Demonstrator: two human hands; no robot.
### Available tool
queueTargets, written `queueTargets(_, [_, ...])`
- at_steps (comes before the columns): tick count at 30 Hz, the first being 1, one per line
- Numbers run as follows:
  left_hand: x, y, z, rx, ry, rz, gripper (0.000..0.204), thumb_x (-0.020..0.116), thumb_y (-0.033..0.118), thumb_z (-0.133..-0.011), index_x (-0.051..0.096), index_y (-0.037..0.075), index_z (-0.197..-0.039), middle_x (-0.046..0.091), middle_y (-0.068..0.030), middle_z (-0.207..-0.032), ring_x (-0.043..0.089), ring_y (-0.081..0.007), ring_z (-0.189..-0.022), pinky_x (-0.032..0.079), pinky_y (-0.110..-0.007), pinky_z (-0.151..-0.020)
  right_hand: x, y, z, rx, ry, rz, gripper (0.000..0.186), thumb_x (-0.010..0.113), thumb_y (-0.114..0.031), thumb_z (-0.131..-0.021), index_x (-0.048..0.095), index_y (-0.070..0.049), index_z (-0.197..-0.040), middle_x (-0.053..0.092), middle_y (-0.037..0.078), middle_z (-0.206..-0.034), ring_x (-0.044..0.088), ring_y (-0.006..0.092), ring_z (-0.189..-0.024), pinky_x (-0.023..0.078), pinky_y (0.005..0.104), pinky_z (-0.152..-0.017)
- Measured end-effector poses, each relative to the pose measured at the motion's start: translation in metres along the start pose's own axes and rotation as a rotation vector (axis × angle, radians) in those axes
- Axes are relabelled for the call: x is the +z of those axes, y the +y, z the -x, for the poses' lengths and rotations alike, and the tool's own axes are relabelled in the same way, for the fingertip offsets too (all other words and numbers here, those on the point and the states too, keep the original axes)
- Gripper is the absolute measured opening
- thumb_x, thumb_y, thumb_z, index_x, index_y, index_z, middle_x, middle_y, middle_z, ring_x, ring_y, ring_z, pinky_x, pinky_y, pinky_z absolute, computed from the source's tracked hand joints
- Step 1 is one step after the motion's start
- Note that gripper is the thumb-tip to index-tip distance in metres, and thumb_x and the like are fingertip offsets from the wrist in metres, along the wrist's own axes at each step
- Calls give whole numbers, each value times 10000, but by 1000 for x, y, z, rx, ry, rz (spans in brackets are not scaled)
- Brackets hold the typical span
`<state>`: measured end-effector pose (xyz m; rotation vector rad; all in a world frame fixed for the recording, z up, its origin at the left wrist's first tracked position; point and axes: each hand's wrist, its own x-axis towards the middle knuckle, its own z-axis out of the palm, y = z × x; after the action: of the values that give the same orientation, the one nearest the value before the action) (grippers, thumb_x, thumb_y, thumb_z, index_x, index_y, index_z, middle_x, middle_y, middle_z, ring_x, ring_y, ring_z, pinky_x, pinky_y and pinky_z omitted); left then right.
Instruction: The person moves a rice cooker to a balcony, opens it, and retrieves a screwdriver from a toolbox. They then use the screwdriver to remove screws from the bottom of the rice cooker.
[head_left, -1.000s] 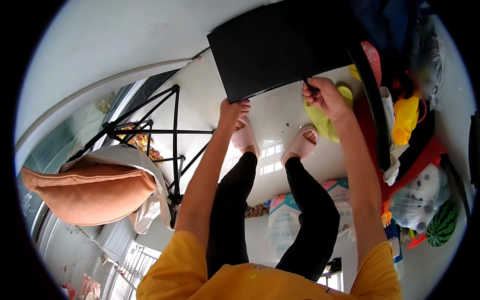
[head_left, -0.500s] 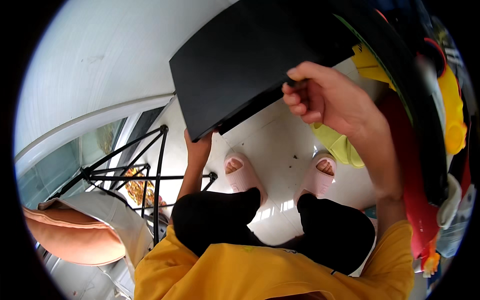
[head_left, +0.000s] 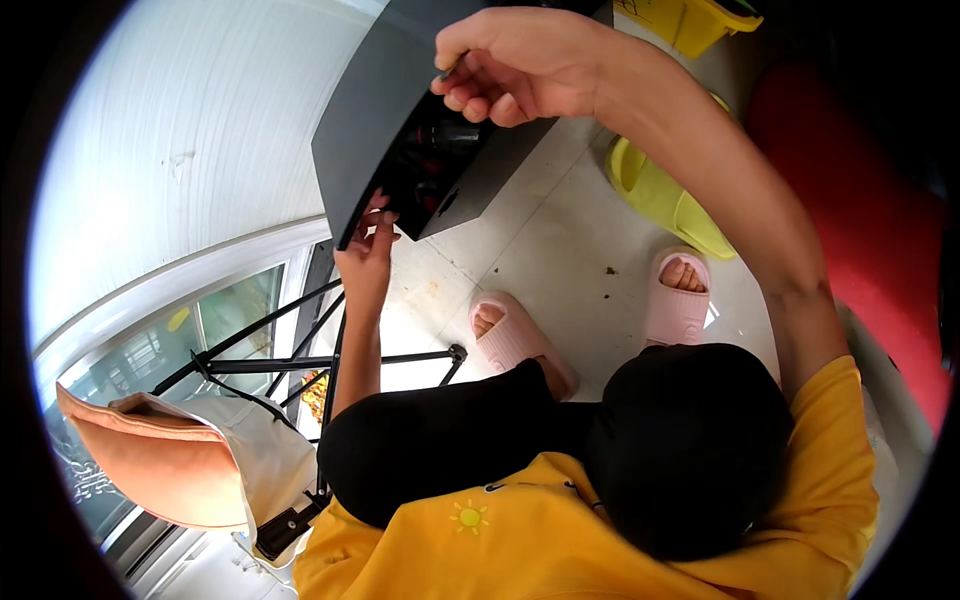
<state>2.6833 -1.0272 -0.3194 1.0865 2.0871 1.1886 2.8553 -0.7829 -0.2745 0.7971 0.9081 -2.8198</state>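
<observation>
At 12 o'clock, the right hand (head_left: 525,70) pinches the edge of a black lid (head_left: 375,125), raised off a black box (head_left: 495,180) holding dark things. At 10, the left hand (head_left: 367,250) touches the lid's near corner. A lime clog (head_left: 690,220) lies at 2, a pink slipper (head_left: 678,310) at 3, an orange cushion (head_left: 155,460) beside a black frame (head_left: 335,365) at 8.

No words or numbers can be read. At six o'clock, the yellow shirt (head_left: 560,540) bears a smiling-size sun emblem (head_left: 469,516), with a small dark-and-white mark (head_left: 493,488) just above it toward one o'clock. At three o'clock, a pink slipper (head_left: 675,312) carries a raised, illegible mark.
</observation>
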Motion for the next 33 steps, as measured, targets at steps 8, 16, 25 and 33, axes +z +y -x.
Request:
queueTargets(8, [-7,38,5,-220,-2,490,389,511,228,-889,469,-4,-1199,575,-83,-1045,563,-139,-884,465,-247,-701,5,4,-10,-173,-68,36,187,505,-205,-792,506,-71,-662,502,39,-562,468,132,-455,322,217,-374])
queueTargets(16, [-14,42,-2,-210,16,696,383,572,143,-844,478,-21,-1177,578,-58,-990,542,-121,-850,442,-240,-734,16,-19,-12,-49,-125,8,199,479,-217,-822,493,-69,-690,500,50,-583,461,131,-472,293,209,-379])
queueTargets(25, [-19,47,-7,-180,30,893,290,546,63,-845,485,-43,-1108,542,-93,-991,519,-159,-869,459,-268,-759,19,-29,-14,-113,-198,39,197,474,-194,-825,496,-48,-695,487,54,-572,464,133,-470,294,210,-375])
queueTargets(33, [-13,37,-4,-16,-30,895,332,547,202,-854,505,2,-1115,520,-92,-1056,485,-174,-927,422,-283,-744,29,-33,-4,-118,-153,37,183,483,-164,-804,497,-4,-716,492,69,-597,467,133,-484,305,203,-368])
